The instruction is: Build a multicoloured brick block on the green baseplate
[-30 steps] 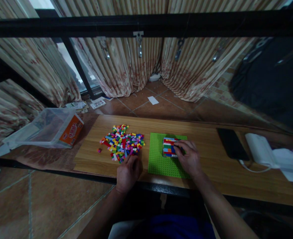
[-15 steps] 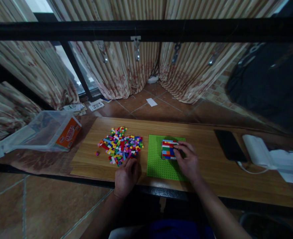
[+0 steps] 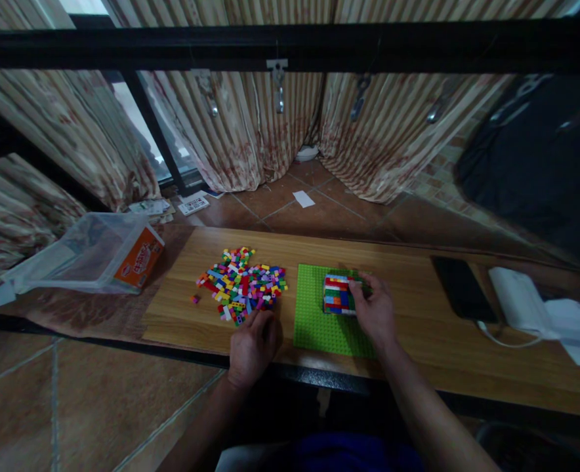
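A block of stacked toy bricks (image 3: 336,295), with red, blue, white and green rows on top, sits on a green baseplate (image 3: 310,334). My right hand (image 3: 376,311) is closed at the block's right side, thumb on its upper right edge and fingers at the far right corner, partly hidden. By the near edge of a loose heap of coloured toy bricks (image 3: 241,282) rests my left hand (image 3: 253,346). Its fingers are curled together; whatever is in them is hidden.
Both lie on a wooden board (image 3: 172,314). A clear plastic bin (image 3: 88,252) with an orange label stands at the left. On the right are a black phone (image 3: 462,288), a white power bank (image 3: 519,298) with a cable, and white paper. A dark bar (image 3: 290,49) crosses above.
My right hand has shifted from a pinch on the block's top to its right edge, with fingers further round the far side. My left hand stays curled beside the heap. The view has moved slightly.
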Demonstrator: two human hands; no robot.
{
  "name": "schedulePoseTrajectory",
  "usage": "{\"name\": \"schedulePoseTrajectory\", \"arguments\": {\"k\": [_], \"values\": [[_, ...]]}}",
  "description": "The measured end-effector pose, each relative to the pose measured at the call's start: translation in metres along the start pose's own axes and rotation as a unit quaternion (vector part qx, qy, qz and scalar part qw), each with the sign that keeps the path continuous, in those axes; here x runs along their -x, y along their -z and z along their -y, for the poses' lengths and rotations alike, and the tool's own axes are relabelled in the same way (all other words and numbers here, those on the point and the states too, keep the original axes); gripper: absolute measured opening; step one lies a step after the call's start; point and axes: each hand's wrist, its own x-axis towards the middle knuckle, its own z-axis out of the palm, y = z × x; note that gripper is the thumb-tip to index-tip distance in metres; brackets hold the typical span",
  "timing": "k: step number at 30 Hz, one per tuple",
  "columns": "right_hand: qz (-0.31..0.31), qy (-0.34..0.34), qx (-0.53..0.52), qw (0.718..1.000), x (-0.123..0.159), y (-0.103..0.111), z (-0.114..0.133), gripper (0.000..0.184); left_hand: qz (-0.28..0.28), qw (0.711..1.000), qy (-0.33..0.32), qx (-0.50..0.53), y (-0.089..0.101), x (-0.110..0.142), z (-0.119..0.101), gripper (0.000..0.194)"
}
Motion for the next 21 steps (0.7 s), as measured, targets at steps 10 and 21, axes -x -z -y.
{"name": "schedulePoseTrajectory", "arguments": {"k": [10,21], "values": [[-0.009,0.025,0.002,1.0,0.013,-0.01,0.006,0.04,0.011,1.0,0.012,0.001,0.001,0.001,-0.003,0.012],[-0.038,0.105,0.058,0.992,0.017,0.008,0.023,0.039,0.012,1.0,0.001,0.008,0.0,0.003,-0.003,0.012]]}}
